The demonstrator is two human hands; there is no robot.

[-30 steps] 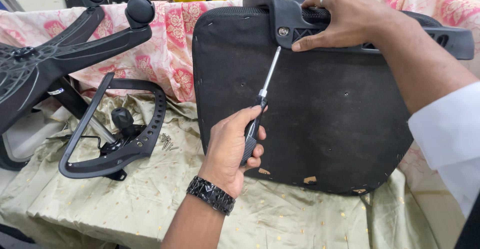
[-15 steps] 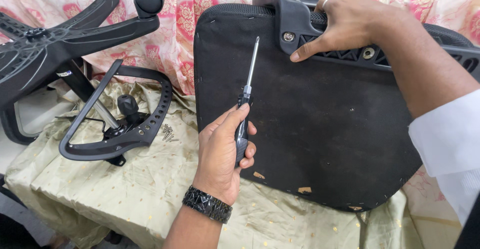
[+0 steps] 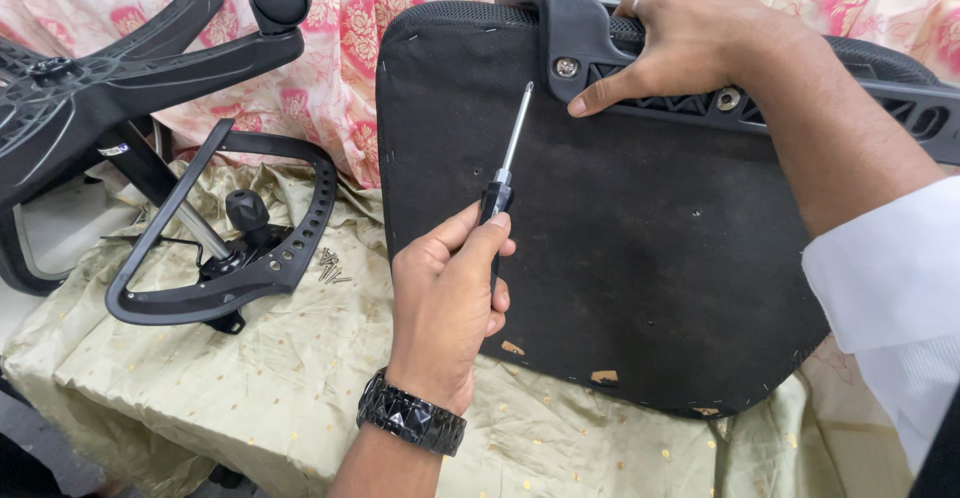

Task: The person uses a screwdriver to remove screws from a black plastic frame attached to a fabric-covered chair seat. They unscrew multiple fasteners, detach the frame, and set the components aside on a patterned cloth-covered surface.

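Green cloth point(image 3: 250, 388) under my hands; left hand point(image 3: 445, 308) grips the screwdriver point(image 3: 505, 173), tip just below the right hand point(image 3: 690, 43) clamping the armrest bracket point(image 3: 570, 33) on the seat point(image 3: 620, 248).

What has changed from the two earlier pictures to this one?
The left hand brought the screwdriver back toward the screw in the black armrest bracket; its tip now sits lower and nearer to it than half a second ago. The right hand stays gripping the bracket on the seat pan. The loose screws have not moved.
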